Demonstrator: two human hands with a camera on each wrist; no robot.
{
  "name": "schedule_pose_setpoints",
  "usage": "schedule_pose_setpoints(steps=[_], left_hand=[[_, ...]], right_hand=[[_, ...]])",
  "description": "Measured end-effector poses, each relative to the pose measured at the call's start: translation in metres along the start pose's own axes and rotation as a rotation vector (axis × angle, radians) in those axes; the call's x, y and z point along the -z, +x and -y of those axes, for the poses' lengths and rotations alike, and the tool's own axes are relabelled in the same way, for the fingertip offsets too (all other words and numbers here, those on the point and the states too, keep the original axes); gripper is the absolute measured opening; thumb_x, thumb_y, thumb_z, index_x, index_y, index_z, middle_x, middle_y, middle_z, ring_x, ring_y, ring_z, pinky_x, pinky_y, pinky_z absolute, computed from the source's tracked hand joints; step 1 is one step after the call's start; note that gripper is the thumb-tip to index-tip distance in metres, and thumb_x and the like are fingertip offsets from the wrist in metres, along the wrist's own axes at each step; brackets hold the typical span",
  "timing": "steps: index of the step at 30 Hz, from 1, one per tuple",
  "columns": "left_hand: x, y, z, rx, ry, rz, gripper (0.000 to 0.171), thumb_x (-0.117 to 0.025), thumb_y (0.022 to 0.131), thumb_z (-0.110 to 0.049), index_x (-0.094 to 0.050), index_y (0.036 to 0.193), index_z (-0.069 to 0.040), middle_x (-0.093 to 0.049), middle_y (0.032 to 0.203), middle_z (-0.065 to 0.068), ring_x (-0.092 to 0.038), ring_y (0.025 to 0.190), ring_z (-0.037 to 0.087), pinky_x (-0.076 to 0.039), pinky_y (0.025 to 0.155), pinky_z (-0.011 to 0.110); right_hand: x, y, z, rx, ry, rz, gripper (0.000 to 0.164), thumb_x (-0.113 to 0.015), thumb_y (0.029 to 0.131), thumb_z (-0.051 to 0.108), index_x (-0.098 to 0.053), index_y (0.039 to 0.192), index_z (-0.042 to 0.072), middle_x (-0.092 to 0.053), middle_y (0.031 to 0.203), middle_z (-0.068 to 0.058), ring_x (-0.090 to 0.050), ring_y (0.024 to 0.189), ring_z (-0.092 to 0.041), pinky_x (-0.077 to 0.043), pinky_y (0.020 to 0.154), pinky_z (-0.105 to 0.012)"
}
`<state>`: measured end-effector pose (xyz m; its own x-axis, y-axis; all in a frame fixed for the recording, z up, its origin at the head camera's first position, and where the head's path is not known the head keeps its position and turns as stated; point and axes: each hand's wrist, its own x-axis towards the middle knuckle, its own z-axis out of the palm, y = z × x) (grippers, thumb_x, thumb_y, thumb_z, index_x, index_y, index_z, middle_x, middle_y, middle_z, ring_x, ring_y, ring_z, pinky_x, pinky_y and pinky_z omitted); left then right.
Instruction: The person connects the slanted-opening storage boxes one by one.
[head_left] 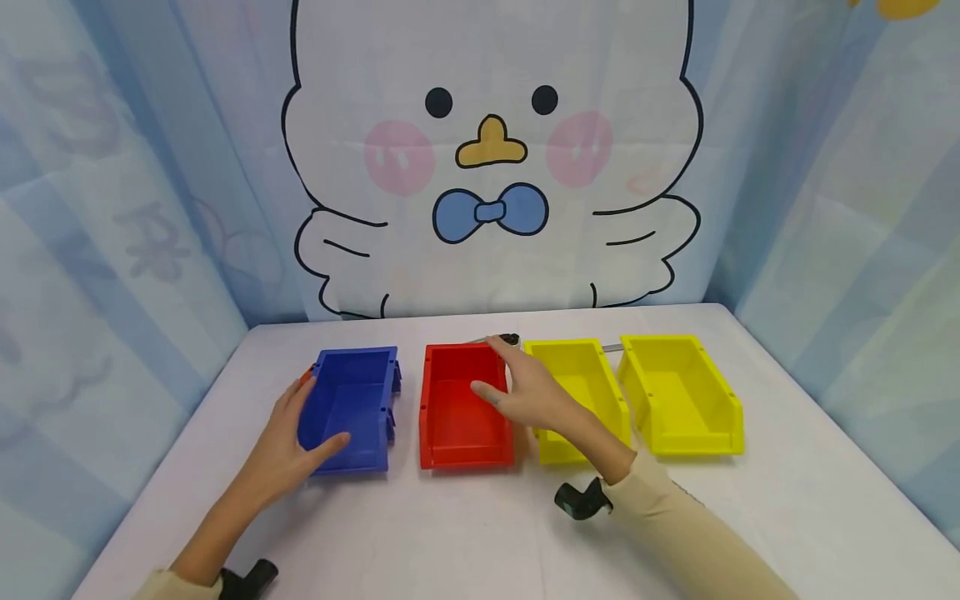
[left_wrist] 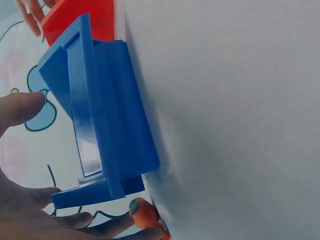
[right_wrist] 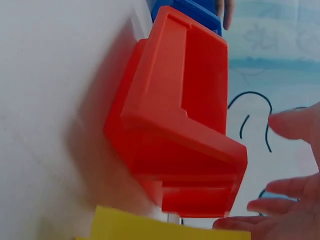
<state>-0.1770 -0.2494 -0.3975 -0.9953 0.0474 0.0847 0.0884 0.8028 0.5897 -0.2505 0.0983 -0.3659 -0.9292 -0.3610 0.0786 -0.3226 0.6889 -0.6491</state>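
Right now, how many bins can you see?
4, left to right: blue bin, red bin, yellow bin partly hidden behind the right hand, second yellow bin at the end.

I count four open-topped plastic bins from my end: one blue bin (head_left: 348, 408), one red bin (head_left: 459, 408) and two yellow bins (head_left: 585, 375). They share one white worktop (head_left: 480, 533). Two bare hands show, one left hand (head_left: 300, 442) and one right hand (head_left: 528, 387), with two black wrist-worn pieces (head_left: 585, 500). Behind the blue bin I get one rounded orange object (left_wrist: 145, 215); behind the others, one small black end (head_left: 510, 339) and one grey strip (head_left: 612, 347) between the yellow pair, too hidden for me to tell whether they are separate items. I count one printed cartoon bird (head_left: 637, 67) on the backdrop.
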Motion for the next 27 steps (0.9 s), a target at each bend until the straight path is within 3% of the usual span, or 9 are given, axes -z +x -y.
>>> schedule_pose_setpoints(steps=[4, 10, 15, 19, 27], left_hand=[[-0.003, -0.001, 0.005, 0.031, -0.028, 0.018, 0.111, -0.076, 0.093, -0.044, -0.009, 0.168, 0.003, -0.011, 0.172, 0.036, -0.021, 0.155, 0.062, -0.028, 0.118, 0.081], [-0.005, -0.001, 0.009, 0.054, -0.089, 0.023, 0.11, -0.077, 0.094, -0.04, -0.007, 0.169, 0.0, -0.014, 0.172, 0.036, -0.02, 0.156, 0.062, -0.026, 0.12, 0.081], [-0.006, 0.0, 0.01, 0.085, -0.104, 0.056, 0.115, -0.08, 0.092, -0.039, -0.003, 0.17, -0.003, -0.011, 0.173, 0.035, -0.018, 0.157, 0.062, -0.025, 0.121, 0.08], [-0.007, 0.002, 0.009, 0.123, -0.108, 0.086, 0.118, -0.081, 0.092, -0.039, 0.001, 0.171, -0.008, -0.008, 0.175, 0.032, -0.016, 0.158, 0.062, -0.025, 0.121, 0.08], [-0.008, 0.006, 0.009, 0.169, -0.125, 0.128, 0.122, -0.08, 0.092, -0.04, 0.01, 0.171, -0.014, -0.004, 0.175, 0.032, -0.014, 0.158, 0.063, -0.025, 0.12, 0.081]], right_hand=[[-0.007, 0.003, 0.004, -0.035, 0.029, -0.026, 0.077, -0.071, 0.101, 0.029, -0.033, 0.166, 0.01, -0.052, 0.161, -0.013, -0.053, 0.146, -0.036, -0.054, 0.113, -0.058], [-0.017, 0.005, 0.011, -0.102, 0.035, -0.059, 0.078, -0.07, 0.101, 0.027, -0.032, 0.165, 0.005, -0.046, 0.165, -0.018, -0.046, 0.151, -0.039, -0.051, 0.116, -0.06], [-0.026, 0.003, 0.015, -0.161, 0.099, -0.082, 0.082, -0.071, 0.101, 0.026, -0.027, 0.166, 0.001, -0.048, 0.16, -0.019, -0.052, 0.144, -0.037, -0.054, 0.113, -0.057], [-0.033, 0.002, 0.015, -0.183, 0.133, -0.115, 0.082, -0.07, 0.102, 0.024, -0.025, 0.166, -0.002, -0.046, 0.163, -0.021, -0.051, 0.145, -0.038, -0.05, 0.117, -0.058], [-0.047, -0.001, 0.011, -0.27, 0.225, -0.133, 0.083, -0.066, 0.102, 0.015, -0.018, 0.17, 0.01, -0.047, 0.164, -0.016, -0.052, 0.144, -0.035, -0.052, 0.115, -0.056]])
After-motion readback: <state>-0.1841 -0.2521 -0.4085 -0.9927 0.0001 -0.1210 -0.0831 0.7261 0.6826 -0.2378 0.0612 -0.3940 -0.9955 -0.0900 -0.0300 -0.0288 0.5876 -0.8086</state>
